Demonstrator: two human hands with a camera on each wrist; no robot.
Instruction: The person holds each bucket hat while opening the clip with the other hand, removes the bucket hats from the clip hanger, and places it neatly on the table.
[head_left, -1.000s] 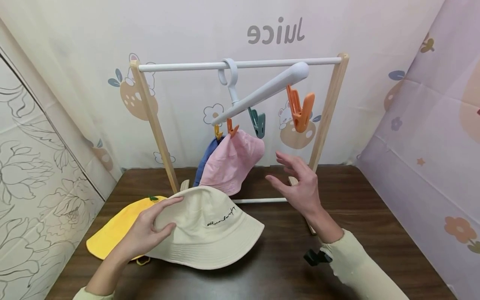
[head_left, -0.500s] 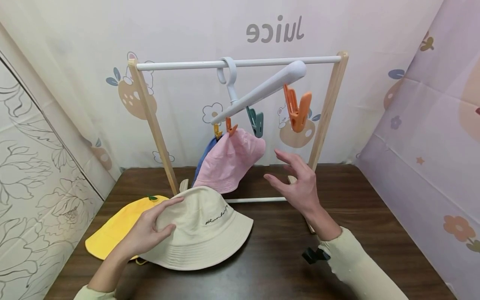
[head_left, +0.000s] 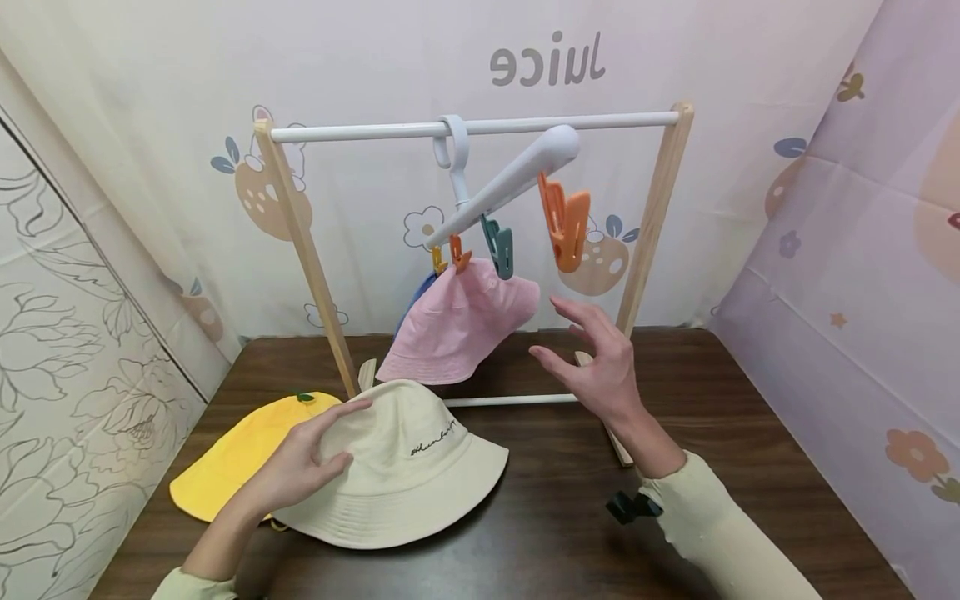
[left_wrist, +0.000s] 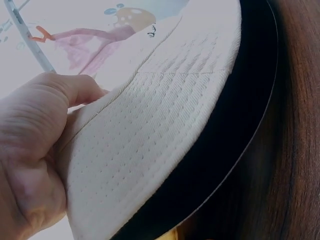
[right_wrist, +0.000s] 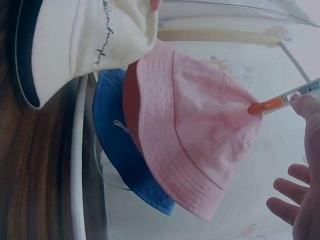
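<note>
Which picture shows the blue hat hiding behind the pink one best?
The right wrist view: the blue fabric bucket hat shows much of its brim behind the pink fabric bucket hat. The head view shows only a blue sliver. The left wrist view shows none.

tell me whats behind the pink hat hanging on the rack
A blue hat hangs right behind the pink hat. The head view shows only a sliver of it; the right wrist view shows its brim. Its crown and the clip holding it stay covered.

Curtained tabletop booth [head_left: 840, 250], hat rack [head_left: 480, 127]
</note>
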